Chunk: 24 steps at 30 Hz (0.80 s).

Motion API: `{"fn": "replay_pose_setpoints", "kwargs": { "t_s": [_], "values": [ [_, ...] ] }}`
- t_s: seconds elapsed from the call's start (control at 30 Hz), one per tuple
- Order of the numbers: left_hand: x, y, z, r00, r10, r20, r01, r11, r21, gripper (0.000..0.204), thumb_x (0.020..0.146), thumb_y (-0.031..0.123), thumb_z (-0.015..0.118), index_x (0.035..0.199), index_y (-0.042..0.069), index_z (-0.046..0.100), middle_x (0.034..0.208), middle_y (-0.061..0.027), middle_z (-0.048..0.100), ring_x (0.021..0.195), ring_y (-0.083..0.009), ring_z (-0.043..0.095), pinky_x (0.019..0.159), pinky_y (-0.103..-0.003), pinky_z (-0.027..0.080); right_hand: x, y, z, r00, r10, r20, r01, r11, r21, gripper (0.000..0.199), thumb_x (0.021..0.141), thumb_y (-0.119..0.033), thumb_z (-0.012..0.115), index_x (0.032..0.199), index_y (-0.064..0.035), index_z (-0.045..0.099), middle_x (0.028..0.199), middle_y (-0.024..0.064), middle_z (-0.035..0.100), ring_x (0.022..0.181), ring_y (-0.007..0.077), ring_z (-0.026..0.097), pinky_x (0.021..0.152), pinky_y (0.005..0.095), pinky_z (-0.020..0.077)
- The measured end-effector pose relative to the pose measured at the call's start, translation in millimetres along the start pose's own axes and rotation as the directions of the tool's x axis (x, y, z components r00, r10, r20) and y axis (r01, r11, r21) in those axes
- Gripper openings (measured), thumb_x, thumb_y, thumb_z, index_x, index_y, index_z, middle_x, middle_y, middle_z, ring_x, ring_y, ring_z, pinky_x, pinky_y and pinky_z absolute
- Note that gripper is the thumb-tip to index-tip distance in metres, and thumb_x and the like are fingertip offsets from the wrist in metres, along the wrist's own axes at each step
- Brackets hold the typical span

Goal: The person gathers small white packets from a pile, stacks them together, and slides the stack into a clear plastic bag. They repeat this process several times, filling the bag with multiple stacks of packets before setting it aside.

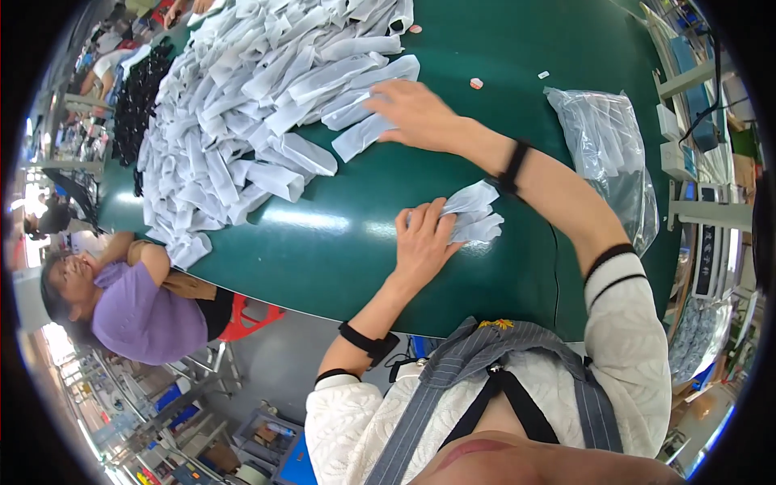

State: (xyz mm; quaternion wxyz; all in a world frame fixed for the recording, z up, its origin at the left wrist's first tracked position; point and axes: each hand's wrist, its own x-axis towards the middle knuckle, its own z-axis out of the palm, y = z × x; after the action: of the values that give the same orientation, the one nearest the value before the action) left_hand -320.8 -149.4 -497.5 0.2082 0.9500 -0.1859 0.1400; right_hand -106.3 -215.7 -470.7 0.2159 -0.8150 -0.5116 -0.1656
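Note:
My left hand is closed round a small bunch of white, thin-wrapped packets, held low over the green table. Their loose ends fan out to the right of my fingers. My right hand reaches across to the near right edge of a big heap of the same packets. Its fingers are apart and slightly blurred, over a packet at the heap's edge. What is inside the wrappers cannot be made out.
A clear plastic bag with similar packets lies at the right of the green table. Black items are piled beyond the heap. A person in purple sits at the left edge. A thin black cable crosses the table.

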Motion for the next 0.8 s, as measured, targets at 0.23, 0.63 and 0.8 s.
{"fn": "replay_pose_setpoints", "kwargs": {
  "t_s": [0.23, 0.63, 0.8],
  "values": [
    [-13, 10, 6, 0.999, 0.031, 0.017, -0.031, 0.999, -0.039, 0.047, 0.069, 0.035, 0.077, 0.102, 0.007, 0.058, 0.121, -0.0115, 0.057, 0.105, -0.0282, 0.054, 0.091, -0.045, 0.034, -49, -11, 46, 0.990, 0.125, 0.058, -0.121, 0.990, -0.068, 0.067, 0.077, -0.030, 0.074, 0.136, -0.0112, 0.048, 0.130, 0.0148, 0.049, 0.121, 0.0322, 0.046, 0.101, 0.0471, 0.0357],
    [-27, 59, 15, 0.953, 0.285, 0.103, -0.253, 0.936, -0.244, 0.059, 0.066, 0.029, 0.078, 0.115, 0.005, 0.056, 0.124, -0.0131, 0.056, 0.111, -0.0301, 0.052, 0.095, -0.046, 0.033, -172, -84, -79, 0.961, 0.263, 0.091, -0.243, 0.952, -0.189, 0.068, 0.071, -0.031, 0.077, 0.131, -0.0091, 0.051, 0.129, 0.0133, 0.051, 0.118, 0.0296, 0.048, 0.099, 0.0458, 0.0366],
    [-21, 70, 8, 0.934, 0.282, 0.218, -0.244, 0.952, -0.184, 0.064, 0.067, 0.029, 0.078, 0.120, 0.002, 0.054, 0.124, -0.0135, 0.056, 0.113, -0.0314, 0.050, 0.096, -0.047, 0.033, -130, -93, -52, 0.952, 0.148, 0.268, -0.123, 0.987, -0.108, 0.028, 0.080, -0.027, 0.068, 0.100, -0.0097, 0.058, 0.104, 0.0079, 0.059, 0.101, 0.0251, 0.058, 0.075, 0.0364, 0.0484]
  ]
}}
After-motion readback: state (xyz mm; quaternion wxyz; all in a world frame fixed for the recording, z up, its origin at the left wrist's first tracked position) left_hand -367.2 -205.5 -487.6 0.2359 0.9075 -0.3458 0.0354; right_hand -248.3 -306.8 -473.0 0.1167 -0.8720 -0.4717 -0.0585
